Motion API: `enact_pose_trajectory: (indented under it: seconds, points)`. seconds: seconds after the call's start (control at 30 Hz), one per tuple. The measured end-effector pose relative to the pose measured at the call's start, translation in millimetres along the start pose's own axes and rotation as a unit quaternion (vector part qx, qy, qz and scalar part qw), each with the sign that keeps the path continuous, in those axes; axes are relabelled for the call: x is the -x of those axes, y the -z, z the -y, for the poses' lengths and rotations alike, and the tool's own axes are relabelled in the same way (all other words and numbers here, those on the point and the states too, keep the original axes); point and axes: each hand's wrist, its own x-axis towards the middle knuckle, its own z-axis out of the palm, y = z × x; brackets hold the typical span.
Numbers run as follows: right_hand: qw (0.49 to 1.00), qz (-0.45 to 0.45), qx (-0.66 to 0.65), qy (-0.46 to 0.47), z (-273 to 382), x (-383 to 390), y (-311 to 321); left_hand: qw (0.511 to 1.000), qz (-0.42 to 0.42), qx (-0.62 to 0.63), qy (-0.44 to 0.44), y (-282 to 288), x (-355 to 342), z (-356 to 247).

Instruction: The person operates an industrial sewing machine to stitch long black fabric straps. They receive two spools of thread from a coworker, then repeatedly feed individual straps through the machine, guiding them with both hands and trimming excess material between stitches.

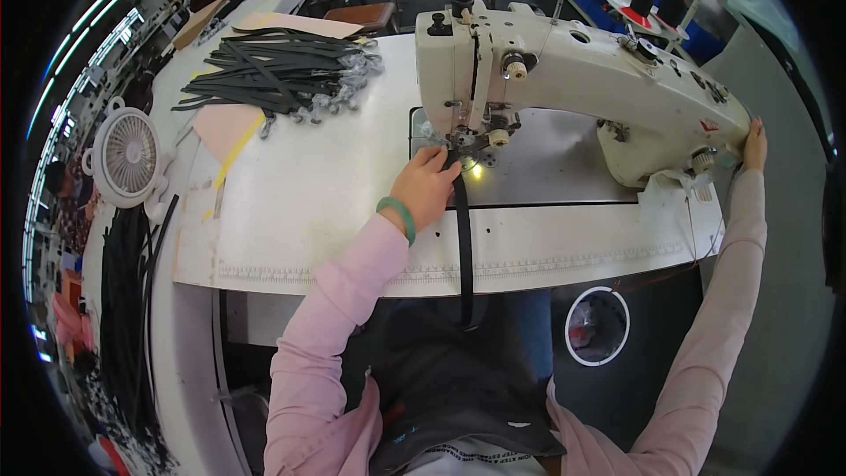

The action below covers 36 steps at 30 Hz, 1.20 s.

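A white industrial sewing machine (608,62) stands on the white table. My left hand (425,187), with a green bangle at its wrist, is closed on a black strap (464,247) at the presser foot. From there the strap runs toward me and hangs over the table's front edge. A small light glows beside the needle area, and my fingers partly cover the strap's far end. Out at the machine's right end, my right hand (755,146) is wrapped over the handwheel side. The wheel itself is mostly hidden, as are some of those fingers.
Several black straps with clear plastic ends lie in a pile (273,70) at the back left. A white fan (129,157) stands at the left, above more long black strips (123,300). Thread spools (643,0) sit behind the machine. Below the table is a white-rimmed bin (597,326).
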Motion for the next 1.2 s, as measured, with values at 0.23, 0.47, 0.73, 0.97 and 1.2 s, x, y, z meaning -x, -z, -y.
enact_pose_trajectory:
  seconds: [0.23, 0.47, 0.73, 0.97, 1.2]
  points:
    - [0.989, 0.106, 0.099, 0.024, -0.3, -6.9, -13.4, 1.0, 0.013, -0.011, 0.026, 3.6, 6.5, 2.9]
    - [0.983, 0.067, 0.158, -0.058, -62.3, -31.8, 14.6, 1.0, -0.007, 0.005, 0.006, -5.6, -0.5, 3.8]
    - [0.973, 0.068, 0.221, 0.004, -16.4, -2.4, -2.2, 0.999, 0.026, -0.011, 0.032, 2.3, 4.2, 3.8]
    - [0.988, 0.09, 0.109, -0.058, -35.4, 4.5, 17.6, 0.999, 0.006, -0.032, 0.004, -3.5, -0.7, 2.6]
    - [0.936, -0.013, -0.277, -0.217, -23.6, 88.5, -20.6, 0.983, 0.055, -0.164, -0.064, 0.9, 0.9, -5.5]
